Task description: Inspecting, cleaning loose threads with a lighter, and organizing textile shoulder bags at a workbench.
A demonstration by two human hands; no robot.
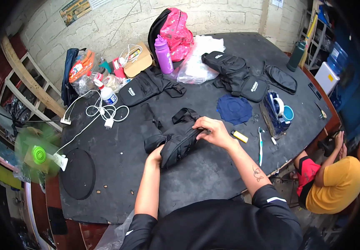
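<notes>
A small black bag (179,146) with zippers and loose straps is between my hands, tilted above the middle of the table. My right hand (214,131) pinches its upper right edge between thumb and fingers. At the bag's lower left end is my left hand (156,156), its fingers tucked into or behind the fabric and hidden. A black strap (185,115) loops up behind the bag. Close to my right hand lie a yellow lighter (240,136) and a teal-and-white toothbrush (260,146).
Around the black table (205,175) are more black bags (142,88), dark blue cloth (234,109), a tape box (271,112), a spray bottle (108,95), white cables (102,111) and a purple bottle (163,56). A green spinning fan (39,154) stands left. Another person (334,185) sits low at right.
</notes>
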